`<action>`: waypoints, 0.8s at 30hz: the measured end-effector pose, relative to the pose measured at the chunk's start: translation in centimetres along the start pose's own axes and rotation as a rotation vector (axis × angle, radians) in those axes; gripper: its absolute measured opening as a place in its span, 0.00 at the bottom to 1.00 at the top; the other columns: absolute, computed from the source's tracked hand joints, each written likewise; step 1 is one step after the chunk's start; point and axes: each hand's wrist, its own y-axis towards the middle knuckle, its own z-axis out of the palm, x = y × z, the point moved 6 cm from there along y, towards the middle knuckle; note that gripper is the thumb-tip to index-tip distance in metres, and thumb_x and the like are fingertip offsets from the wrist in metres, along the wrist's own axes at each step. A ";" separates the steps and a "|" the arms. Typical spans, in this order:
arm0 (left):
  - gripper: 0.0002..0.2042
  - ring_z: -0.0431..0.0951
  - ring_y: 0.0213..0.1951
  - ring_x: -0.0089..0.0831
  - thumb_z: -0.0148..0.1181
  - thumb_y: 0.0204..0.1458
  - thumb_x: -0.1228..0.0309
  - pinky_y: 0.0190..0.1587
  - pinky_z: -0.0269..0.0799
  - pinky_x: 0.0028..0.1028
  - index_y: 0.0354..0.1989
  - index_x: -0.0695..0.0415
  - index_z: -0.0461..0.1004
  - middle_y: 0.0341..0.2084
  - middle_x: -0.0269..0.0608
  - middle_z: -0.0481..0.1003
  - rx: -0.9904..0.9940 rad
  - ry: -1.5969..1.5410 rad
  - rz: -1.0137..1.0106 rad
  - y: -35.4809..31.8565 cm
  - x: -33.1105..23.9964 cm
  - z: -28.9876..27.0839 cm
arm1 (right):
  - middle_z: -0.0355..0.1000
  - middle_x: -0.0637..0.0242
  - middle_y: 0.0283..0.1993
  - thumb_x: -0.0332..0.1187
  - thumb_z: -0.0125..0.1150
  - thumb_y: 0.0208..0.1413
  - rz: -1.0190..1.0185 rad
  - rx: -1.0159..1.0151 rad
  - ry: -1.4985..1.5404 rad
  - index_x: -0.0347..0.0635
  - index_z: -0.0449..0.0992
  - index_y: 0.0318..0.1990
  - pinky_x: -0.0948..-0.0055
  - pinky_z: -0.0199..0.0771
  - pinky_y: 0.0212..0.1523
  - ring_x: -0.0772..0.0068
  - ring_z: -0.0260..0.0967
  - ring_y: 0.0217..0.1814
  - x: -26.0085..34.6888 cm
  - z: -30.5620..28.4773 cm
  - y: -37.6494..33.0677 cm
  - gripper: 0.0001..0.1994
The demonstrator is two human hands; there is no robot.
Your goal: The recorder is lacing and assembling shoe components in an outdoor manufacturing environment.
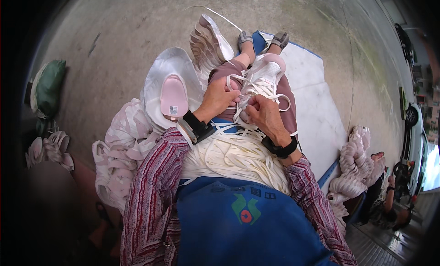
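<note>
A white shoe upper with a pink toe lies across my thighs, its toe pointing away from me. White shoelace loops stand out from its eyelets on both sides. At the upper's left edge my left hand is closed, with a lace pinched between thumb and fingers. My right hand bends over the near right part of the upper, fingers closed together. What the right fingertips grip is hidden beneath them. A heap of loose cream-white laces fills my lap over the blue apron.
Left of my legs are a white piece with a pink insole-shaped part, nested uppers and piled uppers. A white board lies right; beyond it are stacked uppers and another person. A green sack stands far left.
</note>
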 end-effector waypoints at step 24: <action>0.06 0.77 0.25 0.43 0.62 0.41 0.74 0.32 0.72 0.36 0.26 0.60 0.71 0.20 0.47 0.76 -0.061 0.361 0.212 1.6 -1.0 -0.3 | 0.71 0.55 0.18 0.31 0.58 0.50 0.138 -0.014 0.171 0.36 0.76 0.30 0.67 0.69 0.24 0.61 0.71 0.19 -0.6 0.1 1.0 0.07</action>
